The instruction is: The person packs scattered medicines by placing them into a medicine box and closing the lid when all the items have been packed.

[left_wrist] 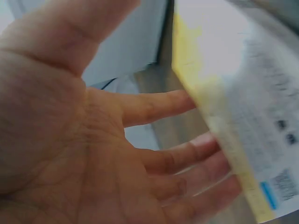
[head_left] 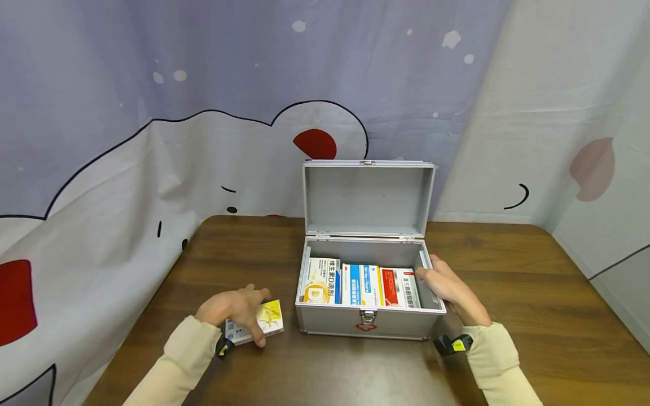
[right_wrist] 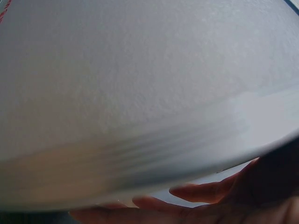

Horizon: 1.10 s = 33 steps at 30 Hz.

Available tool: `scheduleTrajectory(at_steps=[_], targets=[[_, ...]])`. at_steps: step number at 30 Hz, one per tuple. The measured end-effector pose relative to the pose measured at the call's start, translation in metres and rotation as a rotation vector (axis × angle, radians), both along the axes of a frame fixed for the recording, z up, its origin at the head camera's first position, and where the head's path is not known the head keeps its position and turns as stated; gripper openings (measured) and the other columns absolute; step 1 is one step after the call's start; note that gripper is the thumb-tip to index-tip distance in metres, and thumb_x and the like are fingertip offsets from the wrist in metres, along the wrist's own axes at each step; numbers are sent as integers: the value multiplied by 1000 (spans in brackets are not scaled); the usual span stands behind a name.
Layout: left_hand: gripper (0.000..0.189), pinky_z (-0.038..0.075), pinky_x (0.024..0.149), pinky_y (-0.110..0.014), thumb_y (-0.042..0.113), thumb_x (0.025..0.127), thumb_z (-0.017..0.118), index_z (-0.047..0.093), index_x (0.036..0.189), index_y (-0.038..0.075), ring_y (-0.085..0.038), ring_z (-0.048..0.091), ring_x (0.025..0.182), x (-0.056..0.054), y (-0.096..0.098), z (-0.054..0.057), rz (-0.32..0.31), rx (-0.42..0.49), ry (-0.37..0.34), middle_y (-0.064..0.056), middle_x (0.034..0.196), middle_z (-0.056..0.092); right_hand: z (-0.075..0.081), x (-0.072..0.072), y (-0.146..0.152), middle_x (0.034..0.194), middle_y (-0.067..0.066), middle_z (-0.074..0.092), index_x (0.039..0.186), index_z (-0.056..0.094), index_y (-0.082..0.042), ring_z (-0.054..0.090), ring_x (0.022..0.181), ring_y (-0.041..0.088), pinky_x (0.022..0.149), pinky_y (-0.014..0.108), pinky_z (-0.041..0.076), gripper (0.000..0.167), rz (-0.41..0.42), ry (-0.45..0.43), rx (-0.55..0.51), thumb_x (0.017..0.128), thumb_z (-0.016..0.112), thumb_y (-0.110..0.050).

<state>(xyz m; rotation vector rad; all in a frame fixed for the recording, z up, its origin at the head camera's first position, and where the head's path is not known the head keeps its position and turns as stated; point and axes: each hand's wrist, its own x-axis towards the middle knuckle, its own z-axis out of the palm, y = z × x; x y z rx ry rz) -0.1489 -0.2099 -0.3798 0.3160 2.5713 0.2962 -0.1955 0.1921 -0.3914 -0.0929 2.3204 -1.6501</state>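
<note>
My left hand (head_left: 236,310) reaches over a small white and yellow medicine box (head_left: 271,317) on the table, left of the case. Its thumb lies along the box's near side. In the left wrist view the spread fingers (left_wrist: 163,156) meet the yellow edge of the box. An aluminium first-aid case (head_left: 330,321) stands with its lid raised. My right hand (head_left: 447,285) holds the case's right wall, thumb over the rim and inside; its other fingers, partly hidden, show beyond the case edge in the right wrist view.
Inside the case stand a vitamin D box (head_left: 322,279), a blue and white box (head_left: 358,285) and a red and white box (head_left: 401,287). The lid (head_left: 368,200) leans upright at the back. A patterned curtain (head_left: 244,62) hangs behind the brown wooden table (head_left: 508,270).
</note>
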Motion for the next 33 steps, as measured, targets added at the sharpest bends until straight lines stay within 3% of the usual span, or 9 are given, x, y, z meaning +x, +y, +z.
scheduleTrajectory(at_steps=[4,9,19,22,26,33], targets=[[85,42,79,-44,28,50,89,48,122,10,-24,46,90,1,-1,-9,19,-3,5,-8,100,47,-1,-1,0,96,27,55,129,23,13,61,77,27,68,44,52,51,-2,-6,-12,83,38,-3],[72,42,75,-40,20,49,89,50,109,13,-21,45,85,0,-2,-15,32,15,30,-6,94,48,-5,-1,0,98,30,54,129,21,13,62,78,30,69,45,52,51,-5,-28,-40,83,38,-2],[61,41,74,-37,26,50,87,50,97,14,-17,45,82,-2,-6,-18,-11,10,43,-2,88,50,-7,1,-1,102,31,53,130,21,14,61,81,31,69,44,53,53,-3,-26,-10,83,39,-3],[57,41,71,-35,29,53,86,51,96,14,-16,46,80,-6,-7,-12,-35,24,37,0,85,51,-6,1,-1,100,31,53,129,22,14,61,80,30,69,43,53,52,-1,-26,-15,83,38,-3],[53,42,68,-32,31,57,84,51,94,15,-15,48,77,-11,-6,3,-47,50,49,0,82,51,-4,0,-1,99,31,54,128,22,13,62,79,31,68,45,53,50,-7,-26,-43,84,37,-3],[49,45,61,-29,31,61,83,53,96,14,-14,56,69,-14,-4,38,15,94,-11,-2,83,55,-2,-1,2,97,29,55,129,21,12,62,78,30,68,45,52,49,-2,-34,-43,84,36,-3]])
